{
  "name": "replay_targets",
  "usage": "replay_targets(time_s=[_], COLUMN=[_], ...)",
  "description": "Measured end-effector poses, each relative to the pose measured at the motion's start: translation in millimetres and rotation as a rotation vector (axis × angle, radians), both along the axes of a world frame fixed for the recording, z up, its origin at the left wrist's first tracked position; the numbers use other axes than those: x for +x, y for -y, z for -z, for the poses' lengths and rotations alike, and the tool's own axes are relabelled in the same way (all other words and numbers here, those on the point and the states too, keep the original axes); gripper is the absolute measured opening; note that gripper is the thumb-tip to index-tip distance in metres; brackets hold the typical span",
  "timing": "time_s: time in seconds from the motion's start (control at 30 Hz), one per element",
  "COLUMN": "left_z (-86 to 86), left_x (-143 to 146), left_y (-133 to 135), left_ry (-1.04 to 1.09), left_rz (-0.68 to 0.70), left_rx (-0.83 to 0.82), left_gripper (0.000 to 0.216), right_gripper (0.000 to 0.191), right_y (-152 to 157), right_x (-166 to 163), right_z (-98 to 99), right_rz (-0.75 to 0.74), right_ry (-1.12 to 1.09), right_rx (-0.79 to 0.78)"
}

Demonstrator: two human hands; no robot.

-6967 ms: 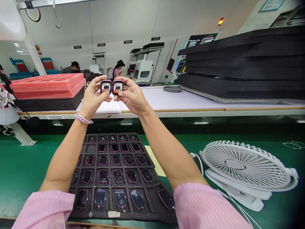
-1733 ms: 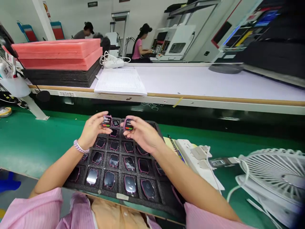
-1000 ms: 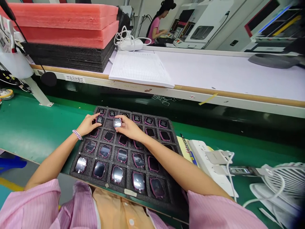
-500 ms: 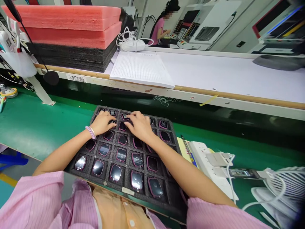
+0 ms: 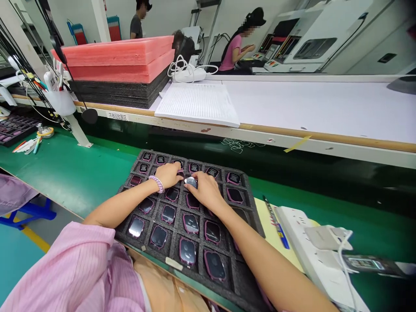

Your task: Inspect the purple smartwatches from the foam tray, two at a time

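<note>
Across the bench edge in front of me lies a black foam tray (image 5: 238, 277), its compartments holding several smartwatches with purple rims. My right hand (image 5: 208, 190) grips a smartwatch (image 5: 191, 182) between thumb and fingers, tilted above the tray with its glossy face catching light. Close beside it, my left hand (image 5: 167, 175) has thumb and index finger around another purple-rimmed smartwatch (image 5: 180, 173), mostly covered by the fingers. White text-like lines show on the screens in the far row, such as on one smartwatch (image 5: 233, 178); nearer screens look dark or reflective.
A white power strip (image 5: 312, 242) with a plugged charger and a pen (image 5: 276, 223) lie right of the tray. Behind stands a shelf (image 5: 292, 104) with paper sheets (image 5: 198, 104) and stacked red and black foam (image 5: 117, 56). Two people are in the background.
My view has turned left, so the tray sits further right. My right hand now holds a tilted smartwatch above the tray, and my left hand has come close beside it.
</note>
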State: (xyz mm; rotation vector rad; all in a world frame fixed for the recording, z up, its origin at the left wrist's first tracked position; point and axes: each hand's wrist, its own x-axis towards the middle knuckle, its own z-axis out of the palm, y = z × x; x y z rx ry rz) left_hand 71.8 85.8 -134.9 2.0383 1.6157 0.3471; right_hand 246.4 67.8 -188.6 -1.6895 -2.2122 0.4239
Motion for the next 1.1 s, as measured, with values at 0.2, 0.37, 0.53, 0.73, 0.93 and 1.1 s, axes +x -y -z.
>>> replay_targets(time_s=[0.2,0.37,0.53,0.73,0.93,1.1], left_z=[-8.8,-3.1,9.6,14.9,16.2,18.4], left_x=[-3.5,-11.2,-16.9,-20.0,-21.4,-21.0], left_y=[13.4,31.6,33.0,30.2,30.9,27.0], left_ry=[0.504,0.732,0.783,0.746,0.671,0.615], left_rz=[-0.041,-0.050,-0.082,-0.098,-0.066,-0.030], left_rx=[-0.183,-0.249,-0.129,-0.025,0.025,0.147], left_gripper=[0.016,0.023,0.025,0.032,0.033,0.036], right_gripper=[0.037,0.042,0.064,0.056,0.041,0.045], right_y=[-0.7,13.5,19.5,20.8,23.6,10.2], right_x=[9.7,11.5,1.8,0.9,-0.3,-3.8], right_z=[-3.9,-15.5,-20.9,-13.4,-12.7,-25.6], right_rz=[-0.013,-0.017,-0.048,-0.140,-0.286,-0.289], right_ry=[-0.356,-0.772,-1.504,-1.538,-1.547,-1.586], right_rx=[-0.045,-0.268,-0.653,-0.689,-0.643,-0.596])
